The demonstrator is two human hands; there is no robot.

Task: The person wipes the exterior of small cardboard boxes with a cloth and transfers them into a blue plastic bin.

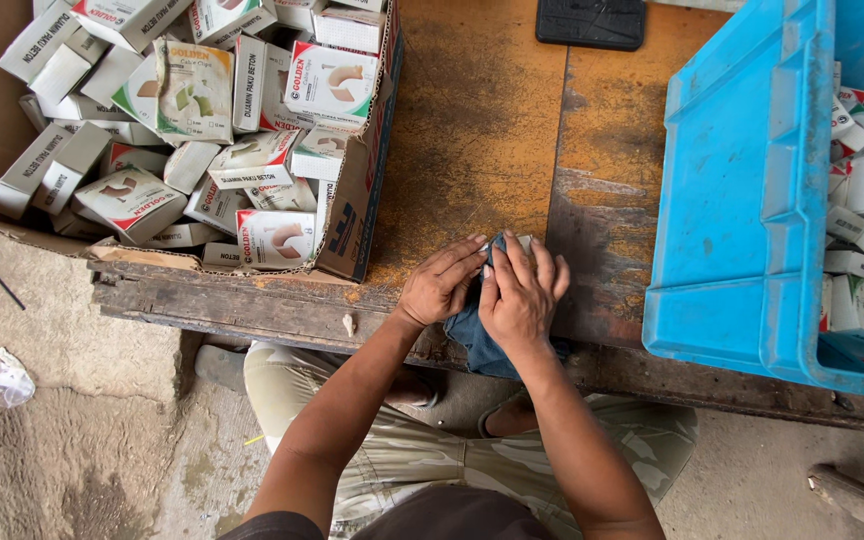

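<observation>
My left hand (440, 283) and my right hand (520, 293) press together on a small white box (522, 241) that rests on a dark blue cloth (477, 335) at the near edge of a worn wooden table (482, 130). The fingers of both hands cover most of the box, so only a corner of it shows. The cloth hangs over the table's edge toward my lap.
A torn cardboard carton (357, 200) heaped with several small white boxes stands at the left. A blue plastic crate (742, 200) holding more such boxes sits at the right. A black flat object (592, 22) lies at the table's far edge. Concrete floor lies below.
</observation>
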